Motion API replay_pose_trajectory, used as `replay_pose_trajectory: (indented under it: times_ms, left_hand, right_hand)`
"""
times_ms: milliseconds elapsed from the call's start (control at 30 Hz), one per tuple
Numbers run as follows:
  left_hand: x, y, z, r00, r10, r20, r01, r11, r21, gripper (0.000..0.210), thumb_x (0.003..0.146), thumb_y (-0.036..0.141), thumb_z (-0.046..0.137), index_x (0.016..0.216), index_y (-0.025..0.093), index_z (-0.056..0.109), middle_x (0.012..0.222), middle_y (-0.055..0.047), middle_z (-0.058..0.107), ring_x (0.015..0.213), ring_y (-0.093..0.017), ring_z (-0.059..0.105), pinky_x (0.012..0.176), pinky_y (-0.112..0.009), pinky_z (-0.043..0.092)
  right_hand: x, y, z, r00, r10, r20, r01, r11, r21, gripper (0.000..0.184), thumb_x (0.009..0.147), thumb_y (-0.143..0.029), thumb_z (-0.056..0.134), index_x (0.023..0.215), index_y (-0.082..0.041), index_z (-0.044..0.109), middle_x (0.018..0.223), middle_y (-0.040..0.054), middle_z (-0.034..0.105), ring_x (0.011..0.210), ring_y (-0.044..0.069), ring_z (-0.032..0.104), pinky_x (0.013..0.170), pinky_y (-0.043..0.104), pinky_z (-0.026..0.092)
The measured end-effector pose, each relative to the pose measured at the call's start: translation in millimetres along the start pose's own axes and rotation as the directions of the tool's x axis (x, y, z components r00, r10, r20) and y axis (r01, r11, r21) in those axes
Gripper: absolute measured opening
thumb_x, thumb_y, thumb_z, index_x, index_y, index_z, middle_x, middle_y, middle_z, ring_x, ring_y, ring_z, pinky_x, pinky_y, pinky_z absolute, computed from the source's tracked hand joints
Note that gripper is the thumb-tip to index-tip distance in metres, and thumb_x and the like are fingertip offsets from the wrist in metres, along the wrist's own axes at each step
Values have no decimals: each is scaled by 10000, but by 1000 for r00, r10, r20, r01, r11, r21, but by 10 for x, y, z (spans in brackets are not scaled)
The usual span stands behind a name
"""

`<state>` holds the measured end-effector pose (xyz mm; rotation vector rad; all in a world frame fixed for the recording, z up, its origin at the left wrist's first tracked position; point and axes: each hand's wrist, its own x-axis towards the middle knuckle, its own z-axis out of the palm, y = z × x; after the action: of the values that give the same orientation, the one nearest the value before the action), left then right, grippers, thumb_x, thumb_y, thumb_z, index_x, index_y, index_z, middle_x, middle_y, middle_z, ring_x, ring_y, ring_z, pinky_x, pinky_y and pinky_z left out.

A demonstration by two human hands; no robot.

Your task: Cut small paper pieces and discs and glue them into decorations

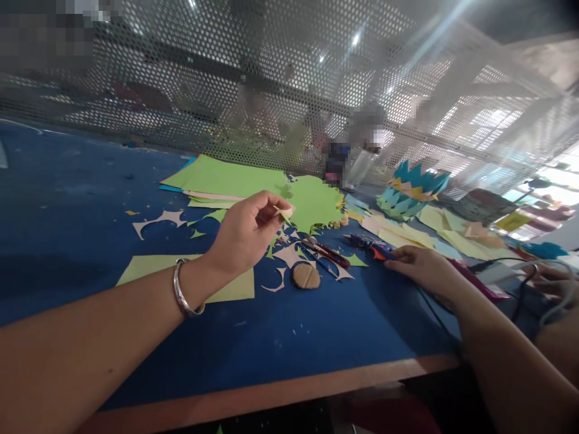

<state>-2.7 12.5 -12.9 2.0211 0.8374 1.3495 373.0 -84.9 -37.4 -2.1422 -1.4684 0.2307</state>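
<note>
My left hand [246, 232], wearing a silver bangle, pinches a small piece of green and pale paper [286, 212] above the scraps. At the right, my right hand [418, 268] has its fingers closed at the orange part of a dark glue gun [368, 242], which lies low over the table with its nozzle pointing left. Between the hands are a round cardboard disc [306, 276] and red-handled scissors [328, 251]. Behind them lies a large green paper shape with a jagged edge [314, 202].
Green sheets [226, 175] are stacked at the back of the blue table [271, 337], before a perforated metal screen [181, 78]. A teal and yellow paper crown [409, 190] stands back right. Pale cut-outs [158, 222] lie about. Another person's hand [554, 282] shows at far right.
</note>
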Motion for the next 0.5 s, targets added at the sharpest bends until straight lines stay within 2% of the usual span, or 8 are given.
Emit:
replay_pose_trajectory:
  times_ms: [67,100,200,233,333,400,500]
  left_hand:
    - [8,-13,5,1000,-3,1,3,1000,12,131,892,213,679,1008,183,731,792,-29,714,702,-150,632,678,-277,502]
    - [12,-21,8,1000,0,3,0,1000,15,131,895,219,679,1009,182,732,795,-30,716,704,-149,632,678,-276,501]
    - [19,-45,19,1000,16,14,-16,1000,24,143,908,234,672,1027,179,728,819,-33,724,728,-150,639,688,-275,504]
    - [20,-50,22,1000,19,19,-19,999,29,146,910,240,672,1031,178,726,818,-30,724,728,-149,639,688,-274,506]
    - [19,-55,29,999,31,33,-32,999,36,154,916,265,678,1033,175,721,807,-20,716,724,-143,639,683,-267,511]
    - [16,-53,34,999,38,37,-39,999,34,157,926,278,673,1033,175,721,814,-18,717,735,-140,643,680,-262,511]
    - [8,-50,47,998,34,47,-35,999,26,171,938,298,661,1049,181,720,853,-25,730,757,-141,653,670,-263,509]
  right_hand:
    - [-29,-51,-3,987,134,86,-148,969,196,321,671,-428,794,859,-183,706,664,34,675,536,198,620,491,323,484]
    - [-56,-83,-10,978,157,140,-194,931,308,277,687,-392,800,851,-192,700,664,28,663,516,179,606,487,312,485]
    - [-166,-175,-46,976,121,179,-206,776,596,152,723,-294,832,772,-228,704,666,38,635,507,137,587,441,257,431]
    - [-204,-200,-61,981,121,155,-194,720,666,159,716,-283,849,764,-229,707,657,34,622,506,128,578,415,238,404]
    - [-310,-280,-111,986,128,105,-157,525,836,264,657,-279,906,779,-172,697,721,14,610,531,92,541,431,184,438]
    - [-375,-356,-144,981,127,144,-183,389,903,280,675,-292,898,774,-151,676,764,6,579,523,62,477,451,179,464]
    - [-474,-492,-182,972,75,222,-234,250,939,267,738,-312,854,851,-152,673,755,-21,468,518,49,382,438,169,448]
